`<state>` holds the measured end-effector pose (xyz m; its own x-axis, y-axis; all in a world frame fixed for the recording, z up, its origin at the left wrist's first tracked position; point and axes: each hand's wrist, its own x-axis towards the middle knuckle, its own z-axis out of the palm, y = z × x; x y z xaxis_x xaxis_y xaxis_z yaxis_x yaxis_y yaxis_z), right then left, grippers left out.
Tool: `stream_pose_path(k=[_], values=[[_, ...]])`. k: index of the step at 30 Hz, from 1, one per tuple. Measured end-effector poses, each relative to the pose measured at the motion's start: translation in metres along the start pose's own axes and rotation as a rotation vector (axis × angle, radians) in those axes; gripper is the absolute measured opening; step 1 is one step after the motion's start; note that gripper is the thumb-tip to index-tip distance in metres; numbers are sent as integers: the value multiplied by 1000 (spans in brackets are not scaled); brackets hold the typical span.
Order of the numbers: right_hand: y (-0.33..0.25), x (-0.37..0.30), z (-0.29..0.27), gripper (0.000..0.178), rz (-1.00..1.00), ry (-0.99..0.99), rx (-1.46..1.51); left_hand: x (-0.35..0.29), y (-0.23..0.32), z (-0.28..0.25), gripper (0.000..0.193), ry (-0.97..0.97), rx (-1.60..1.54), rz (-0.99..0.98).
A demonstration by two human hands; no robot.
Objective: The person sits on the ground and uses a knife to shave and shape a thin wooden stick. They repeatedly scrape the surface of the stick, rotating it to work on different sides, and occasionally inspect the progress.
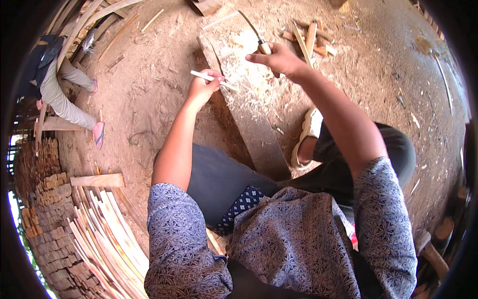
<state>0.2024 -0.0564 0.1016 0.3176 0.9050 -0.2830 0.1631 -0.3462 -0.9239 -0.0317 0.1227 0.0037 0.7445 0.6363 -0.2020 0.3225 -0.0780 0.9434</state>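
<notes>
My left hand (pixel 201 90) is closed around a thin pale wooden stick (pixel 198 74), whose other end sticks out over the board. In my right hand (pixel 283 61) is a curved knife, gripped by its light wooden handle (pixel 264 48). Its narrow dark blade (pixel 250 26) arcs up and away to the left, apart from the stick. Between and below both hands lies a long wooden board (pixel 256 142), running from near my legs toward the far side. Curly wood shavings (pixel 249 62) cover its far half.
Several wood scraps (pixel 311 39) lie on the dirt floor beyond my right hand. Long pale strips (pixel 112 234) and stacked short wood pieces (pixel 50 219) fill the lower left. Another person's leg (pixel 64 102) shows at the left. My shoe (pixel 309 130) rests beside the board.
</notes>
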Motion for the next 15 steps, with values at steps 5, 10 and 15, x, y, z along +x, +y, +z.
stream_pose_path(k=[5,10,15], values=[[-35,-9,-72,38,-208,-23,-860,-17,63,-6,38,237,-405,14],[-39,-36,-111,62,16,-334,-1096,-42,97,-18,41,370,-671,0],[36,-28,-122,61,160,-411,-987,-40,89,-16,31,339,-784,-57]])
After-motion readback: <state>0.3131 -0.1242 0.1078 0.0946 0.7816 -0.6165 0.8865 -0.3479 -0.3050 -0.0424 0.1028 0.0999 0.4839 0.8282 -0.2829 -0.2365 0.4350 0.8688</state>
